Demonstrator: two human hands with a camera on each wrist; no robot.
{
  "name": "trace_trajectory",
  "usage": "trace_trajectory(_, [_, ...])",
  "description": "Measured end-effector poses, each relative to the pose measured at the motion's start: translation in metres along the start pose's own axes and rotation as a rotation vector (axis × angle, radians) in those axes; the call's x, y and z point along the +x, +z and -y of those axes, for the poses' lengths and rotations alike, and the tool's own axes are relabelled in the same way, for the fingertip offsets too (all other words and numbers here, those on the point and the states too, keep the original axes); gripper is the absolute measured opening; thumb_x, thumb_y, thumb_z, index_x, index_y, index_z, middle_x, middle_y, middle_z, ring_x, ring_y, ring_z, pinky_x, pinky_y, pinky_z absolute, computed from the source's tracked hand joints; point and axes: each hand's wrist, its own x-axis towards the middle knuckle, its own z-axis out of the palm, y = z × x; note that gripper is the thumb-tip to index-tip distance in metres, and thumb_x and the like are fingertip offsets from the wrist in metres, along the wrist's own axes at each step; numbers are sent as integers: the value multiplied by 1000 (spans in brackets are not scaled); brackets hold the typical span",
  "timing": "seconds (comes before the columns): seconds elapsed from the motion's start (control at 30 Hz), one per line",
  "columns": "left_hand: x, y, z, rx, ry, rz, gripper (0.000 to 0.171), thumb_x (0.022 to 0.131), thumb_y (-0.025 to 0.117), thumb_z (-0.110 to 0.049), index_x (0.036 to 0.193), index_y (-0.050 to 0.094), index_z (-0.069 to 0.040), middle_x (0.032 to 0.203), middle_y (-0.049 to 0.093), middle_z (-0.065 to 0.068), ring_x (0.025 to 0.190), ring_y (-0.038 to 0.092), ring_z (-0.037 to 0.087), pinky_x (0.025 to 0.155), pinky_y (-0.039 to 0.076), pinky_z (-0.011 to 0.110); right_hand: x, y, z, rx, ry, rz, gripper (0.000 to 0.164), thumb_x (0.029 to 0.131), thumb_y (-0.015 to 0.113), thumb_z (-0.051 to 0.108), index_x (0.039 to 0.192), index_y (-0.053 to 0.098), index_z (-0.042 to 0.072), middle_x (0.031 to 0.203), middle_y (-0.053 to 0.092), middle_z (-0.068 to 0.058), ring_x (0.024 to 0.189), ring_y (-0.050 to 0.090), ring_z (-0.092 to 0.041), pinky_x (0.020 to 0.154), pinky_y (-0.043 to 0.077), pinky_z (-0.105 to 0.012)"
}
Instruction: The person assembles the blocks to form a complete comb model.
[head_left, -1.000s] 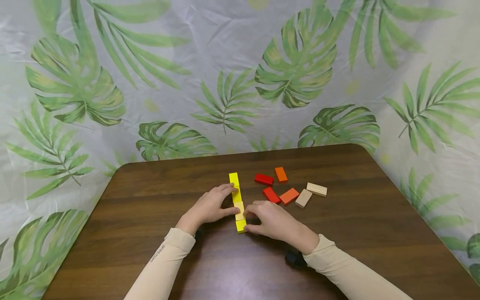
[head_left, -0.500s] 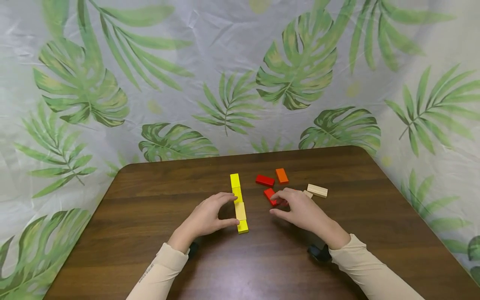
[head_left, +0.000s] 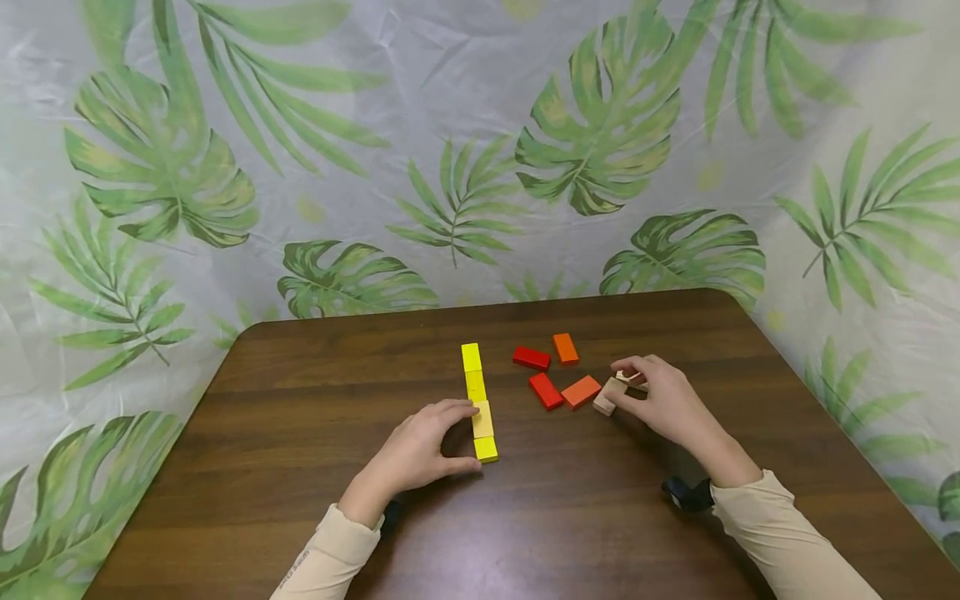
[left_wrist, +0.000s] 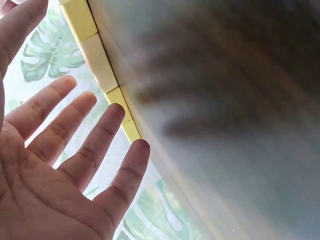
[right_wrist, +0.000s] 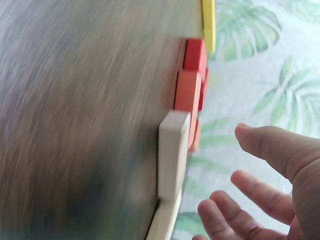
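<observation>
Three yellow blocks (head_left: 471, 357) and a cream block (head_left: 482, 419) lie end to end in a line on the table. Beside this line my left hand (head_left: 420, 446) spreads its fingers and thumb, holding nothing; in the left wrist view its fingertips (left_wrist: 116, 112) overlap the line, and contact is hard to judge. My right hand (head_left: 667, 404) hovers at two plain wooden blocks, its thumb over the nearer one (head_left: 606, 403) and its fingers partly covering the farther one. In the right wrist view the wooden block (right_wrist: 172, 155) stands apart from the loosely bent fingers.
Two red blocks (head_left: 531, 358) and two orange blocks (head_left: 581, 392) lie scattered between the line and the wooden blocks. The brown table (head_left: 330, 358) ends at the back against a leaf-patterned cloth (head_left: 450, 100).
My right hand has left the near end of the line and travelled right, past the red and orange blocks, to the wooden ones. The left hand has drawn slightly back toward me.
</observation>
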Motion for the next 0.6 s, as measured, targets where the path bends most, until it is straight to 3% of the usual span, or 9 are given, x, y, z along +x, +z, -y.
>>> trace_trajectory(0.23, [2,3,-2,22,-3,8,75,85,93,-42,148,64,-13,154,61,9,141,61,34,110,52,63,-3,-4,-11,-7,92,2,53,94,84,34,130,70,-3,117,69,-23,107,69,-40,92,58,-59])
trace_trajectory(0.6, [6,5,-1,24,-6,19,74,85,93,-41,147,65,-13,155,61,8,141,61,33,111,52,61,-2,0,-17,-8,133,44,60,89,89,39,125,69,-6,113,72,-22,102,70,-38,90,59,-57])
